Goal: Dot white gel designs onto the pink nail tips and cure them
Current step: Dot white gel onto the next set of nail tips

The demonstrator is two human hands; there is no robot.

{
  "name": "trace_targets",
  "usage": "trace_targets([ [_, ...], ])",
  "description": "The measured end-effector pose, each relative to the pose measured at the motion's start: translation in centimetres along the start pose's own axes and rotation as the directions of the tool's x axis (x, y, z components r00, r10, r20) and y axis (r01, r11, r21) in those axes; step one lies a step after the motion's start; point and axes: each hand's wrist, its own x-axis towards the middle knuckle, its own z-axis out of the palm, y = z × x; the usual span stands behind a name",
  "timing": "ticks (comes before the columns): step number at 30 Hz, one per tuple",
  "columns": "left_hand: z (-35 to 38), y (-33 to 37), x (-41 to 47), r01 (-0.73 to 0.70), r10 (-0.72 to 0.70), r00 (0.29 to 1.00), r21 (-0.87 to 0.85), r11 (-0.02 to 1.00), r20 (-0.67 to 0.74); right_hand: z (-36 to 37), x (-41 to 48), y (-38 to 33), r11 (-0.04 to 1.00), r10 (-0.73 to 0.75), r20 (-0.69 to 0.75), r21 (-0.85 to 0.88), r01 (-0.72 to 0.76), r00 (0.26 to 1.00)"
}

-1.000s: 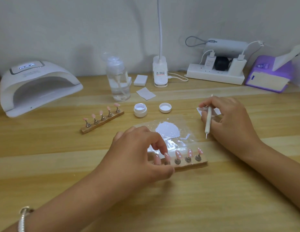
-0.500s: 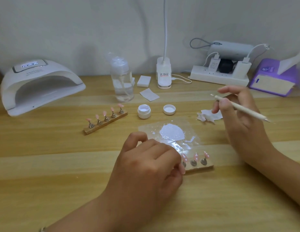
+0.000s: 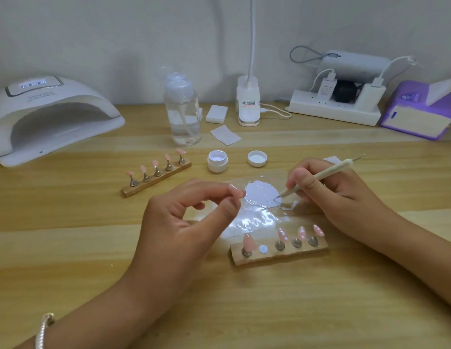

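Lower centre-right, a wooden strip [image 3: 279, 254] carries four pink nail tips [image 3: 282, 234] and one bare slot. Left of it, the left hand [image 3: 184, 222] pinches what looks like a fifth pink tip [image 3: 238, 194]. The right hand [image 3: 345, 197] grips a dotting tool [image 3: 327, 173], its point touching the white gel [image 3: 261, 195]. Behind are the gel jar [image 3: 217, 161] and a second strip [image 3: 156, 178]; the curing lamp [image 3: 48, 117] sits upper left.
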Motion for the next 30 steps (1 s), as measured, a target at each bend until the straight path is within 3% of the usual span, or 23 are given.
trace_targets([
  [5,0.4,-0.3,-0.2,0.075,-0.075,0.997,0.001,0.997,0.016,-0.1,0.0,0.1,0.999,0.001,-0.007,0.043,-0.001,1.0],
  [30,0.4,-1.1,-0.1,0.063,-0.065,0.995,0.02,0.998,0.072,-0.2,-0.1,-0.3,0.999,0.007,-0.043,0.039,-0.005,0.999],
])
